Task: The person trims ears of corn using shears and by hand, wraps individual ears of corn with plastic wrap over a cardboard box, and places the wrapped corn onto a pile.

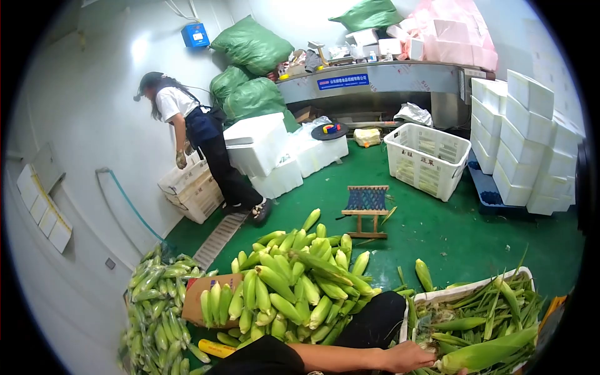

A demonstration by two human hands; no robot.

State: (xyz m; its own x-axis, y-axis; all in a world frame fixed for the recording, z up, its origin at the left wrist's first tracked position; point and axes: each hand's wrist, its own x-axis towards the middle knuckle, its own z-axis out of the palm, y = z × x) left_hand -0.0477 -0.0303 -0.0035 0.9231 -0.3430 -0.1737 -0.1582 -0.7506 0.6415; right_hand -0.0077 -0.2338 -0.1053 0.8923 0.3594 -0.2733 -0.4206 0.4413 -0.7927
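Observation:
My left hand [407,357] reaches across the bottom of the view, fingers closed at the stem end of a large green ear of corn [490,351]. That ear lies over a white crate [524,275] filled with loose green husks and leaves [465,312]. My right hand does not show. In front of my knees [375,319] a big heap of trimmed corn ears [294,269] spreads over the floor. Some ears lie on a cardboard box [195,303] at its left. Bagged corn [156,312] is piled farther left.
A small folding stool [367,209] stands beyond the heap. Behind it is a white plastic basket [427,164]; foam boxes [522,137] are stacked on the right. A co-worker [194,125] stands at the left by crates [195,190]. Green sacks [253,47] sit near a metal counter [387,78].

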